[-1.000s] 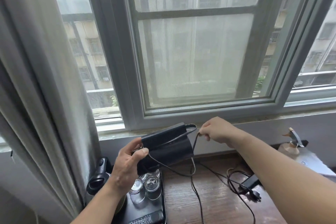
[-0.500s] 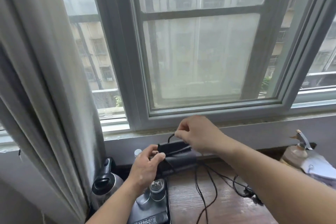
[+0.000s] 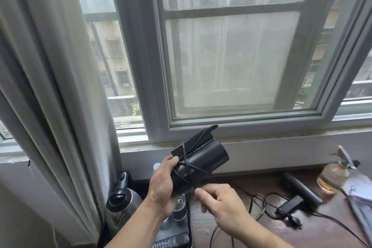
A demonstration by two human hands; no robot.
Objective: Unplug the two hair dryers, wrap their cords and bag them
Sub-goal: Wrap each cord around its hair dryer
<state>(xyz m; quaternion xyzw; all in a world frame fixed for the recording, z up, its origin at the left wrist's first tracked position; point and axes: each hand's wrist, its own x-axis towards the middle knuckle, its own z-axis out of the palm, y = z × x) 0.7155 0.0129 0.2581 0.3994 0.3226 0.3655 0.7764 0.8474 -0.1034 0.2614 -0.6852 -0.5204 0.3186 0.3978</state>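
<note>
We see a person's two bare hands in front of a window [image 3: 231, 62], above a dark wooden counter [image 3: 251, 231]. The left hand [image 3: 163, 185] is closed around the rear end of a black folded hair dryer [image 3: 199, 163], holding it up in the air with its barrel pointing up and to the right. A thin black cord [image 3: 186, 164] crosses the dryer's body in a few turns. The right hand [image 3: 219, 201] sits just below the dryer, thumb and forefinger pinched shut on the cord where it leaves the body. More cord lies in loose loops on the counter to the right, near a black plug [image 3: 292, 222]. A second black, bar-shaped object [image 3: 302, 189] lies further right on the counter; we cannot tell what it is. A grey curtain [image 3: 50, 86] hangs at left, with a metal kettle [image 3: 122, 203] beneath it. An amber spray bottle [image 3: 334, 175] stands at far right
</note>
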